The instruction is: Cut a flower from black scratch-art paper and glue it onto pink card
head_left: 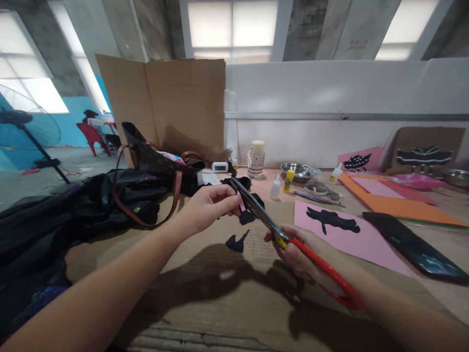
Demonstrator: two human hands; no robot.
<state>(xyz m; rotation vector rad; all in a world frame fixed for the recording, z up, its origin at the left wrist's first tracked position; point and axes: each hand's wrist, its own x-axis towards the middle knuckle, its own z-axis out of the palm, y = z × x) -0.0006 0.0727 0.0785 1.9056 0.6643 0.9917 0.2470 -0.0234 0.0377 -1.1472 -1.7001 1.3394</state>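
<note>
A concrete-and-blue room with bright windows lies behind a work surface covered in part by a cardboard sheet (205, 305). From the left come a fan (16, 117), a seated person (95, 122) on a red chair, then a black garment (95, 198) and a handbag (156, 159) near the left forearm; a sleeve or wrist catching the bag's drooping strap could tug it toward the work.

The left hand (210, 208) has thumb and fingers pinched together on what seems a small pink slip (241, 201), right beside the scissors (266, 220); the blades blur against dark pieces behind, so I cannot tell whether they bite on it. With fingertips this near the steel, a slight slip of grip could nick skin, and a piece so small might twist and cut crooked.

Below the blades a black scrap (236, 243) lies loose on the cardboard, easily brushed away by a passing hand. The right hand (300, 252) is clamped around the scissors' handles, apart from the left. Farther right, its forearm passes near a pink sheet (311, 239) bearing a black cutout (333, 220); a careless elbow could drag the sheet or crease it.
</note>
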